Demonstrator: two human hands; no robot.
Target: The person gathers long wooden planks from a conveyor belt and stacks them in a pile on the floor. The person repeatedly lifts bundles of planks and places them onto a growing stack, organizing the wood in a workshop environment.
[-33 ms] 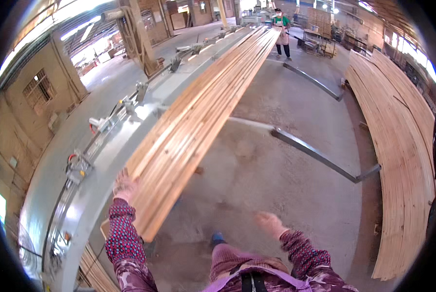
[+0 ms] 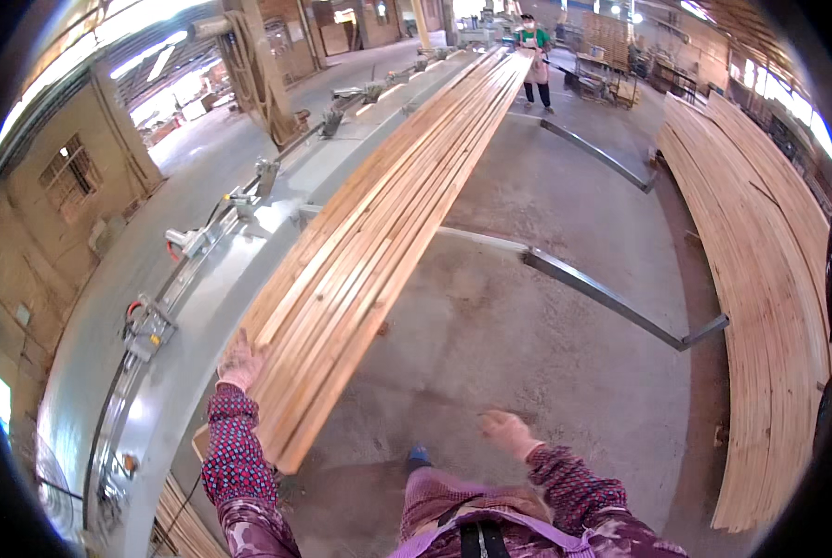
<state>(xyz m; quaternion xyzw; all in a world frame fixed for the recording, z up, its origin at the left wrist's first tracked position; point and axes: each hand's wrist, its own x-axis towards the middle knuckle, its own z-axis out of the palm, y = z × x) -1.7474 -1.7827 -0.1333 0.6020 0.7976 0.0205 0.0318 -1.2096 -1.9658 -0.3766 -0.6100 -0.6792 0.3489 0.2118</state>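
Observation:
Long, narrow wooden strips (image 2: pixel 360 270) lie side by side in a bundle, running from near me to the far end. My left hand (image 2: pixel 238 365), in a pale glove, rests on the left edge of the bundle near its close end. Its fingers are stretched out over the wood, not wrapped round it. Over the floor, right of the bundle and apart from it, hangs my right hand (image 2: pixel 510 433). It holds nothing that I can see; its fingers are turned away and slightly smeared.
Along the left runs a grey machine bed (image 2: pixel 198 321) with metal clamps (image 2: pixel 148 327). Steel support bars (image 2: pixel 602 296) cross the floor on the right. Beyond them lies a big stack of boards (image 2: pixel 760 325). A person in a green top (image 2: pixel 533 39) stands at the far end.
The near end of the strips has shifted slightly toward me, and gaps between strips show more clearly. My right hand has moved a little to the left. My left hand stays on the wood.

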